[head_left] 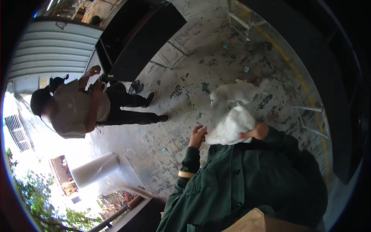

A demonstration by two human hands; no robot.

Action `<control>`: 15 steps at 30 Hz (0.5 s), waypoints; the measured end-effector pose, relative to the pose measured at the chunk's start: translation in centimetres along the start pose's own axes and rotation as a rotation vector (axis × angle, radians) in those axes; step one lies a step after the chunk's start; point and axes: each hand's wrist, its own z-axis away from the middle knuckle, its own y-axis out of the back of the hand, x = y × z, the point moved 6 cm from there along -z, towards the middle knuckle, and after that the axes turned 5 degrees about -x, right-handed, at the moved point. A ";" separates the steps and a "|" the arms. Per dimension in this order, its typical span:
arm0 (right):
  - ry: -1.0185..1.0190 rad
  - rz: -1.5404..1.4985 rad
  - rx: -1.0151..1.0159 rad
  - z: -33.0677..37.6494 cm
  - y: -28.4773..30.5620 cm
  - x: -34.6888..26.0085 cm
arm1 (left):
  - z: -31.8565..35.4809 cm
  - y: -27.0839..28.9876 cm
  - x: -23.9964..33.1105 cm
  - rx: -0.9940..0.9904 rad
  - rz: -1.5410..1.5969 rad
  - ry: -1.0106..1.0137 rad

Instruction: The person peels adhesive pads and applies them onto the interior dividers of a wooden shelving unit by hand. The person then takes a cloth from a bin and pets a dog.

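A bunched white cloth (234, 125) hangs in front of my body, at about waist height. My right hand (259, 132) is closed on its right side, with the thumb lying over the fabric. My left hand (197, 137) is raised beside the cloth's left edge, fingers apart and slightly bent; whether a fingertip touches the cloth I cannot tell. Beyond the cloth, on the floor, is a larger pale white shape (235, 92) with ragged edges; its kind is not clear.
Another person (83, 102) stands at the left beside a black table (154, 36). A dark surface on metal legs (309, 58) runs along the right. Small blue scraps (246, 69) dot the worn concrete floor. A white roll (95, 170) lies at the lower left.
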 end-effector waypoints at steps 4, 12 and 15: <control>-0.009 -0.050 0.402 3.8 12.9 7.3 | -8.4 -4.8 -4.5 -0.411 0.497 0.210; -0.304 0.038 1.033 22.1 32.0 25.5 | -14.8 -4.3 -4.5 -0.184 0.395 0.293; -0.683 0.406 1.207 25.6 30.6 29.3 | -15.9 -1.2 -5.5 -0.111 0.385 0.311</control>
